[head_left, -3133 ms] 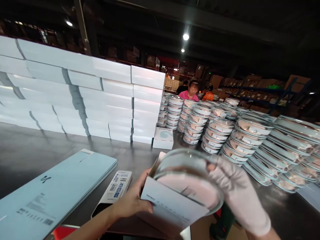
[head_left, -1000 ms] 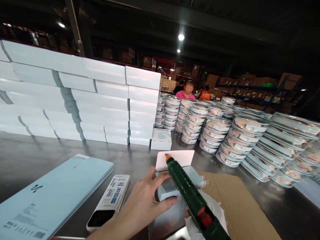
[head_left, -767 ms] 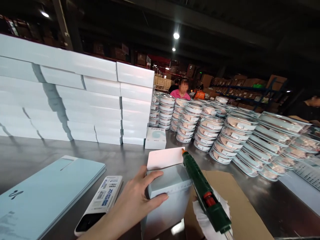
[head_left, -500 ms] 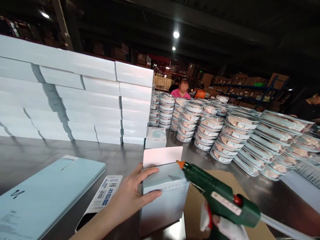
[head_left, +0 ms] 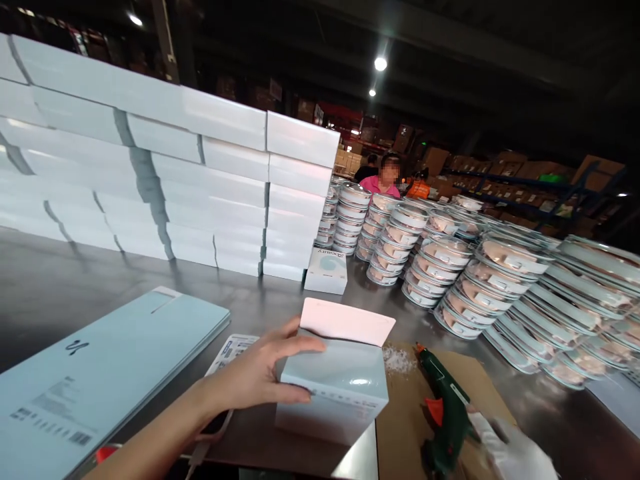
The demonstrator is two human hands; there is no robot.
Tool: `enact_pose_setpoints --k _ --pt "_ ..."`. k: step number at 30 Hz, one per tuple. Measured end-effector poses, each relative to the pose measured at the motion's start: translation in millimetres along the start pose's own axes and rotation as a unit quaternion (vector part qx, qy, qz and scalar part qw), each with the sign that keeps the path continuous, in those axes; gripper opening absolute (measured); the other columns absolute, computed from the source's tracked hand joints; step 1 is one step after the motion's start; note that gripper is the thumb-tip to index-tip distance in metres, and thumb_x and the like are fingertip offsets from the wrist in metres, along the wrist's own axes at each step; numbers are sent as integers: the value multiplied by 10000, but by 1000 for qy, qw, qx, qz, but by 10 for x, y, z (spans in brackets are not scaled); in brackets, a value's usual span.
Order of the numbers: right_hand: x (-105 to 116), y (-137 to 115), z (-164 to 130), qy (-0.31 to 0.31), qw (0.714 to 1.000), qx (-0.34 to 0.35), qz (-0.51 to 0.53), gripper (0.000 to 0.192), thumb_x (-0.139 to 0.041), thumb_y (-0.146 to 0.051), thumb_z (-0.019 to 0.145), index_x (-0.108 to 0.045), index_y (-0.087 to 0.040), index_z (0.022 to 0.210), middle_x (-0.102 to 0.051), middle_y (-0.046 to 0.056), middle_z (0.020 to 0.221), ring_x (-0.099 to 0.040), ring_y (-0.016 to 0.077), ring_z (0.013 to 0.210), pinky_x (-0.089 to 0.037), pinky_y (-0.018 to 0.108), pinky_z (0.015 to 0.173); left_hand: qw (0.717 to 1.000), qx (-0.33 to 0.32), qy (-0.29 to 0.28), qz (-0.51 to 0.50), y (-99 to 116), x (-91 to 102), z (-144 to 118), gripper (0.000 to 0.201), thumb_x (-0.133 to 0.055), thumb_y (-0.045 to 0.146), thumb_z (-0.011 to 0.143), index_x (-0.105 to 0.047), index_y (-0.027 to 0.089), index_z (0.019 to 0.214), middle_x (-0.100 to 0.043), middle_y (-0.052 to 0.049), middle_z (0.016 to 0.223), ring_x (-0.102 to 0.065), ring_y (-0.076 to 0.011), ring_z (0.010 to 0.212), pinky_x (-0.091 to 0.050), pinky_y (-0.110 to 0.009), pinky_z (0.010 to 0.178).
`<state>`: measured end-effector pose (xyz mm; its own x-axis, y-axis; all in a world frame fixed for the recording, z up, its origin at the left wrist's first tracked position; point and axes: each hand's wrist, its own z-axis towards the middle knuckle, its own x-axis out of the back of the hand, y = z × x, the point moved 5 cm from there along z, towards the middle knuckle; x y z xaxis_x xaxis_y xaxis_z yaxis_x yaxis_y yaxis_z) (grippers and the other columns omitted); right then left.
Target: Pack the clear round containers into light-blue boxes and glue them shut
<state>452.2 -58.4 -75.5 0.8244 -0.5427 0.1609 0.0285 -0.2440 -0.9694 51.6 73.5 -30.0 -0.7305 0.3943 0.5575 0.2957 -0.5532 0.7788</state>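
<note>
My left hand (head_left: 255, 370) grips a pale blue carton (head_left: 340, 373), thumb at the front edge and fingers over its top. The carton's pink-white flap (head_left: 347, 322) stands raised at the back. A green hot glue gun (head_left: 445, 400) lies on a cardboard sheet (head_left: 480, 373), its orange nozzle by a patch of dried glue (head_left: 399, 360). Just behind the gun, my right hand (head_left: 520, 450) in a white glove is off the handle, its fingers loosely apart and slightly blurred.
Flat blue cartons (head_left: 125, 360) lie at the left, beside a printed white packet (head_left: 230, 350). White boxes form a wall (head_left: 210, 200) behind. A small box (head_left: 326, 270) sits near stacks of round clear-lidded containers (head_left: 465, 300). A person in pink (head_left: 383, 183) is beyond.
The glue gun has gone from the carton's top edge down onto the cardboard, and my right hand has let go of it. My left hand stays on the carton; the view has shifted left.
</note>
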Motion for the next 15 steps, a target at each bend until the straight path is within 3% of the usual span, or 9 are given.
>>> enact_pose_setpoints --k 2,3,4,5,7,10,13,15 --pt "-322 -284 -48 -18 995 97 -21 749 -928 -525 606 -655 -302 1268 -798 53 1050 -749 278 1007 -587 351 899 1000 2 1 -3 -20 7 0 570 -894 316 713 -725 325 1257 -692 -75 1271 -605 -344 1273 -500 -452 1091" --pt "-569 -454 -102 -82 980 182 -18 993 -940 -533 575 -510 -325 1446 -728 82 1297 -679 311 1199 -524 427 1047 1000 -2 2 -9 -32 1 -1 562 -894 315 718 -726 330 1254 -698 -71 1250 -613 -341 1261 -505 -450 1084" --pt "-827 -565 -162 -165 960 225 -16 1109 -925 -530 620 -342 -387 1552 -564 73 1528 -518 304 1409 -378 481 1190 1000 -15 8 -22 -41 -9 -2 550 -896 314 723 -729 332 1247 -698 -70 1242 -620 -338 1250 -512 -447 1075" --pt "-1042 -634 -218 -231 940 251 -20 1135 -906 -534 663 -242 -447 1580 -477 52 1602 -436 289 1475 -286 527 1230 998 -34 19 -40 -49 -26 -4 533 -900 318 726 -733 330 1232 -689 -72 1251 -624 -338 1247 -515 -445 1070" --pt "-1309 -667 -288 -304 911 276 -37 1059 -869 -493 748 -204 -520 1572 -463 28 1613 -388 274 1504 -194 577 1241 992 -77 57 -77 -75 -78 -14 483 -897 362 746 -722 309 1193 -624 -94 1351 -606 -345 1279 -519 -446 1060" --pt "-1363 -603 -303 -295 892 335 -69 854 -821 -413 826 -355 -478 1539 -599 57 1489 -500 290 1431 -218 571 1239 978 -126 123 -116 -150 -188 -35 546 -773 534 854 -546 312 1298 -437 -143 1511 -558 -352 1348 -540 -469 1021" --pt "-1352 -587 -366 -303 857 410 -76 674 -733 -413 901 -444 -400 1509 -638 96 1402 -567 295 1365 -315 526 1220 968 -174 134 -120 -170 -249 -45 611 -696 565 909 -396 362 1401 -492 -125 1396 -525 -342 1380 -496 -515 1068" --pt "-1399 -638 -439 -308 824 461 -112 598 -713 -400 914 -495 -377 1471 -659 97 1325 -620 294 1287 -414 494 1172 970 -196 105 -100 -121 -221 -41 504 -729 460 921 -510 371 1366 -552 -87 1279 -499 -334 1397 -462 -498 1112"
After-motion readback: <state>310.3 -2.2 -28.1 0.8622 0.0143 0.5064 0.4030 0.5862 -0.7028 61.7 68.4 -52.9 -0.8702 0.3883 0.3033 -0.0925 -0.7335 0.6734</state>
